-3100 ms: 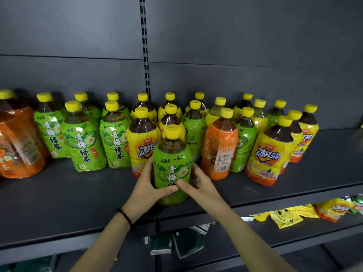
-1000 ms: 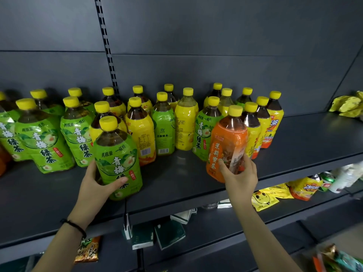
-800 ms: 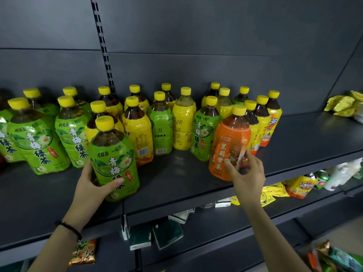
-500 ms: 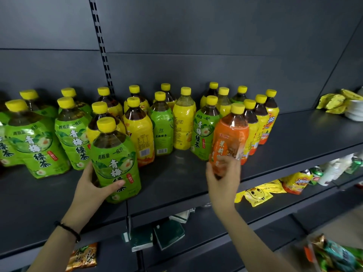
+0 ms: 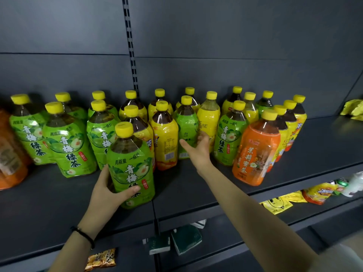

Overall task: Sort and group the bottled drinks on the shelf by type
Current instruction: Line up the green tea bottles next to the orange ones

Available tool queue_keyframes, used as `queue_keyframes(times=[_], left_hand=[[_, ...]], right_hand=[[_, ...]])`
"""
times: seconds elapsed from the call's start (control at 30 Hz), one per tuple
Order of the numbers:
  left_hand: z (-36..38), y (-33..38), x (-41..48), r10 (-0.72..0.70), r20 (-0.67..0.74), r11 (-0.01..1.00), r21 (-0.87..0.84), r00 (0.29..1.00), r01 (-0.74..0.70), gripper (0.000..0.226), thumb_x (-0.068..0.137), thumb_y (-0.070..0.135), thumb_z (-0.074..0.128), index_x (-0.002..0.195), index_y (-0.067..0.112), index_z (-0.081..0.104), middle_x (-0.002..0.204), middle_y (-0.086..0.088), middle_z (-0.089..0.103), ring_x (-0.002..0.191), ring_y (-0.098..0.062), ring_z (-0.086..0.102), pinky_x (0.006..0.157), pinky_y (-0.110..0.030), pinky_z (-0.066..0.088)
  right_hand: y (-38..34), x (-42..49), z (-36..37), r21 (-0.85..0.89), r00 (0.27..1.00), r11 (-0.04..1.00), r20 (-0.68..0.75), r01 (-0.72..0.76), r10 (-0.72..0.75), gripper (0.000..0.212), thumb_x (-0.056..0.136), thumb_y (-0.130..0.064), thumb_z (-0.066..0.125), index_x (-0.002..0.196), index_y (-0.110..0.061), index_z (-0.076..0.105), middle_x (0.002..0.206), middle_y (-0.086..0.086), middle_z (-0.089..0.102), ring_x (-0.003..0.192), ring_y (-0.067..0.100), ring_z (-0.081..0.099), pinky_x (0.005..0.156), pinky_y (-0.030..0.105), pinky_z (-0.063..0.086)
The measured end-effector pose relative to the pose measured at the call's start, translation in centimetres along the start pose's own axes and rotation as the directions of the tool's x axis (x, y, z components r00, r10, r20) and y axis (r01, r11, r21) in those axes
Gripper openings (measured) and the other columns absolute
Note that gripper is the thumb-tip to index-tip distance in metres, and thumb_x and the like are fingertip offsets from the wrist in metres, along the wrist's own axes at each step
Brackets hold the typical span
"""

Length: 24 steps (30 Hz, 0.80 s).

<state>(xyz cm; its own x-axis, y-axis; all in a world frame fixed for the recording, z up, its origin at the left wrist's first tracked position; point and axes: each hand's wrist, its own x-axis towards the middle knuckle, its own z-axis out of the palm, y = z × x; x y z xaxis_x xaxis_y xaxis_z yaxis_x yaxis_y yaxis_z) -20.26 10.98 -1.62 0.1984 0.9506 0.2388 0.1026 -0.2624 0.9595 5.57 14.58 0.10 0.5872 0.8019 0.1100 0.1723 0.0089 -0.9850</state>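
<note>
My left hand [image 5: 107, 190] grips the lower part of a green plum-tea bottle [image 5: 130, 165] that stands upright near the front of the dark shelf [image 5: 186, 193]. My right hand [image 5: 197, 149] is stretched out with fingers apart, touching a small green-label bottle [image 5: 186, 124] next to a yellow-label bottle [image 5: 209, 119] in the middle cluster. An orange-label bottle [image 5: 255, 152] stands free at the right front. Several more green bottles [image 5: 66, 140] are grouped at the left, and yellow iced-tea bottles [image 5: 165, 136] stand mixed in the middle and right.
An orange bottle [image 5: 9, 154] is cut off at the left edge. Yellow packets [image 5: 353, 109] lie at the shelf's far right. The lower shelf holds snack packets [image 5: 279, 203], cans [image 5: 341, 183] and dark green boxes [image 5: 184, 238].
My right hand has let go of the orange-label bottle and moved left and back to the small green bottle. The left hand stays on the green plum-tea bottle.
</note>
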Motion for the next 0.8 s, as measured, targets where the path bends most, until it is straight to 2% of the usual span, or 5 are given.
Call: queue_keyframes(times=[0.2,0.37,0.5,0.67,0.8], left_hand=[[-0.2,-0.6,0.3,0.004,0.010,1.000,-0.018,1.000,-0.004,0.086,0.042,0.047,0.091,0.116,0.044,0.047,0.104,0.027,0.064,0.096,0.017,0.057,0.081,-0.016,0.048],[-0.7,-1.2,0.6,-0.010,0.024,1.000,-0.002,1.000,0.010,0.128,0.024,0.071,0.082,0.137,0.025,0.043,0.120,0.017,0.059,0.103,0.014,0.056,0.075,-0.007,0.047],[-0.8,-1.4,0.6,-0.007,0.030,1.000,0.007,1.000,0.007,0.128,0.025,0.071,0.082,0.137,0.025,0.043,0.123,0.015,0.059,0.107,0.011,0.055,0.078,-0.009,0.047],[-0.7,-1.7,0.5,-0.008,0.023,1.000,0.000,1.000,0.008,0.124,0.027,0.070,0.083,0.137,0.026,0.044,0.123,0.013,0.060,0.109,0.008,0.056,0.077,-0.009,0.049],[-0.5,-1.5,0.5,-0.008,0.018,1.000,-0.027,1.000,0.009,0.122,0.028,0.068,0.083,0.136,0.027,0.044,0.121,0.013,0.060,0.107,0.008,0.057,0.075,-0.007,0.049]], right_hand=[[0.2,1.3,1.8,-0.133,0.994,0.991,-0.107,-0.022,0.008,0.089,0.071,-0.049,0.076,0.138,-0.019,0.026,0.141,0.009,0.026,0.131,0.028,0.032,0.107,0.045,0.036],[-0.4,1.4,3.9,-0.186,0.970,0.977,-0.237,-0.108,0.063,0.091,0.070,-0.053,0.074,0.139,-0.021,0.023,0.143,0.010,0.023,0.132,0.032,0.027,0.103,0.057,0.034],[0.0,1.1,4.1,-0.286,0.936,0.958,-0.329,0.029,-0.127,0.089,0.069,-0.056,0.074,0.137,-0.011,0.037,0.136,0.012,0.040,0.126,0.029,0.041,0.098,0.044,0.041],[0.3,0.4,2.1,-0.354,0.938,0.933,-0.300,0.061,-0.175,0.091,0.064,-0.064,0.073,0.134,-0.012,0.045,0.132,0.002,0.049,0.122,0.021,0.049,0.091,0.043,0.047],[1.6,-1.3,-0.1,-0.232,0.943,0.952,-0.219,0.199,-0.251,0.088,0.064,-0.057,0.076,0.132,-0.009,0.047,0.122,-0.003,0.047,0.117,0.017,0.050,0.096,0.035,0.047]])
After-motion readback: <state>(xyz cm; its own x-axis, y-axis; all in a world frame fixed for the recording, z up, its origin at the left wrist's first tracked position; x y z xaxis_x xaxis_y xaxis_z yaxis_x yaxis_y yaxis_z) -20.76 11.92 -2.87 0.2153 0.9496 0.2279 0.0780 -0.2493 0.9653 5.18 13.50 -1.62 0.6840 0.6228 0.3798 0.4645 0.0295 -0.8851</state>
